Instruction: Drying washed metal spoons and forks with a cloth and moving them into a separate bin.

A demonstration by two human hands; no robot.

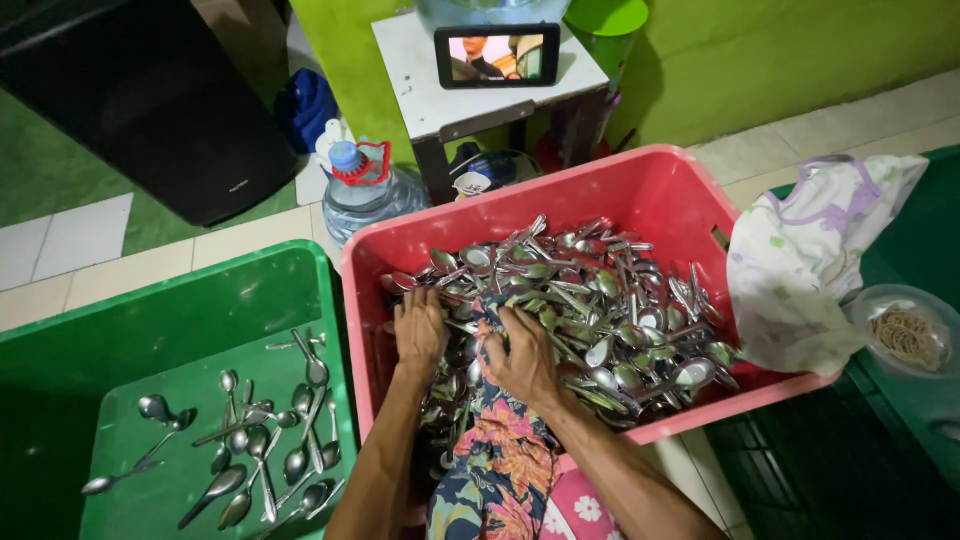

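- Patterned cloth (500,460), flowered in dark and orange tones, is seen nearest the camera, draped from the lower edge up over the near rim of the red crate (660,190).
- Both forearms are stretched forward into the red crate, one on each side of the cloth.
- The left hand (418,328) is laid palm down on the pile of metal spoons (600,310), its fingers pressed in among them; whether anything is gripped cannot be told.
- The right hand (524,355) is spread over the spoons just beside the cloth, fingers curled down into the pile; a firm hold on any one spoon cannot be made out.
- The red crate is filled with the spoons across most of its floor.
- A green crate (200,300) is set touching the red crate's left side, and a few loose spoons (255,440) are scattered in it.
- A clear bowl of rubber bands (908,335) is placed to the right, near a white printed cloth (810,260).
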